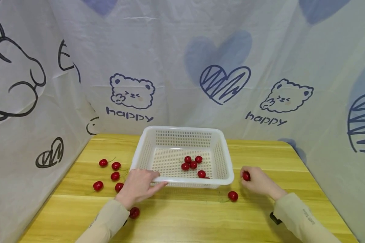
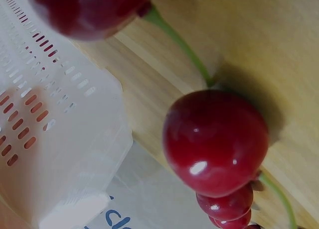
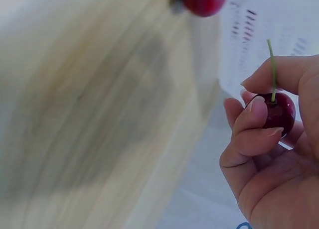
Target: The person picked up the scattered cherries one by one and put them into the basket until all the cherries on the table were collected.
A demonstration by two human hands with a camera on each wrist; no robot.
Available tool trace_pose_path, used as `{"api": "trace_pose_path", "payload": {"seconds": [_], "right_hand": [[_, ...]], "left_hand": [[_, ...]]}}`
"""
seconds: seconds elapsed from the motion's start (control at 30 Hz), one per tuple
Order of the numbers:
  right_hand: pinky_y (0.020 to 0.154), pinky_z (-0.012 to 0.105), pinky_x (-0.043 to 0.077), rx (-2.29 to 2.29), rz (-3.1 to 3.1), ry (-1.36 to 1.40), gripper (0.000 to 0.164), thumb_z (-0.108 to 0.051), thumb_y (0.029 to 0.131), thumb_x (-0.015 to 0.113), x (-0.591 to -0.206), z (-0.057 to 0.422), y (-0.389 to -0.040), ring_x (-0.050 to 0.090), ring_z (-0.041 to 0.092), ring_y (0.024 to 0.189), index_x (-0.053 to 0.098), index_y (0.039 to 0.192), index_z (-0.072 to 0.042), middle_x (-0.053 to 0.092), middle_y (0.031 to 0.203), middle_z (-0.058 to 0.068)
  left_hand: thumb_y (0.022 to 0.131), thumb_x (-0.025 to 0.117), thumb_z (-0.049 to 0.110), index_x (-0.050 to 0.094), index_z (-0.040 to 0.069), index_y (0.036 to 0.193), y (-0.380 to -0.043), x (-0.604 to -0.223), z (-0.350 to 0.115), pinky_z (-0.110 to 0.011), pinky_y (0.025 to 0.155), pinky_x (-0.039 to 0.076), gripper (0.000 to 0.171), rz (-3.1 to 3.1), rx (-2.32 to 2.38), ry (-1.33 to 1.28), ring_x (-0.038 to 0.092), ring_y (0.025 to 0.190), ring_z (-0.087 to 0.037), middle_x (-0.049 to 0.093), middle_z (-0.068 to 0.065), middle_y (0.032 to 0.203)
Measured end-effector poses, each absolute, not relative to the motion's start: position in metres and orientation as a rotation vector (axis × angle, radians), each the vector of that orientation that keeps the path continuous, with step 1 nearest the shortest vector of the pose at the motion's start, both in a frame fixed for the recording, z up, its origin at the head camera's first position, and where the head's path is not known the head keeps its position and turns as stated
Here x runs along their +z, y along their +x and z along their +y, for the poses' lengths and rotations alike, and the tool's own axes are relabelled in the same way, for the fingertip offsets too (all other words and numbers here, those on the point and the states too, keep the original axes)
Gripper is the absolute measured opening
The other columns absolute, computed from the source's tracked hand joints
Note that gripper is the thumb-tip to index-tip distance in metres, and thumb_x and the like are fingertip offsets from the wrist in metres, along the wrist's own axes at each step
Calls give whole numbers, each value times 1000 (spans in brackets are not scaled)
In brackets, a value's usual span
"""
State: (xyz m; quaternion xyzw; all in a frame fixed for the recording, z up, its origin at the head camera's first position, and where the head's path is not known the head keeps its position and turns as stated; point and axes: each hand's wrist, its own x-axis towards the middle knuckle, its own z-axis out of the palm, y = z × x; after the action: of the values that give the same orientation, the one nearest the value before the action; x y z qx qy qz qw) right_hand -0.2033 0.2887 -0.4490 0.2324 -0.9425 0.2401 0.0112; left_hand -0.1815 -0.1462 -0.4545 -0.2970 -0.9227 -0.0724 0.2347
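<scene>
A white plastic basket (image 1: 182, 181) with slotted walls stands on the wooden table. Several red cherries (image 1: 193, 164) lie inside it, toward the front right. At its front left corner my left hand (image 1: 139, 185) grips the rim, fingers over the edge and thumb along the front. Just right of the basket, my right hand (image 1: 257, 180) holds a cherry (image 3: 280, 113) in its curled fingers, the green stem pointing up in the right wrist view. Another cherry (image 1: 233, 196) rests on the table, nearer the front than the right hand.
Several loose cherries (image 1: 115, 165) are spread left of the basket, some close to the left hand. One cherry (image 1: 134, 212) lies beside the left sleeve. A white printed cloth (image 1: 176, 67) hangs behind the wooden table (image 1: 182, 219) and along its sides.
</scene>
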Motion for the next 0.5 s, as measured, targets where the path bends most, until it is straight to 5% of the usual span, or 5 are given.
{"api": "trace_pose_path", "payload": {"seconds": [0.5], "right_hand": [[43, 22, 37, 913, -2776, 719, 10, -1, 80, 65, -423, 265, -205, 42, 8, 50, 59, 84, -8, 50, 62, -3]], "left_hand": [[88, 51, 61, 69, 22, 86, -181, -454, -146, -19, 37, 27, 43, -2527, -197, -818, 40, 44, -3, 68, 5, 69]]}}
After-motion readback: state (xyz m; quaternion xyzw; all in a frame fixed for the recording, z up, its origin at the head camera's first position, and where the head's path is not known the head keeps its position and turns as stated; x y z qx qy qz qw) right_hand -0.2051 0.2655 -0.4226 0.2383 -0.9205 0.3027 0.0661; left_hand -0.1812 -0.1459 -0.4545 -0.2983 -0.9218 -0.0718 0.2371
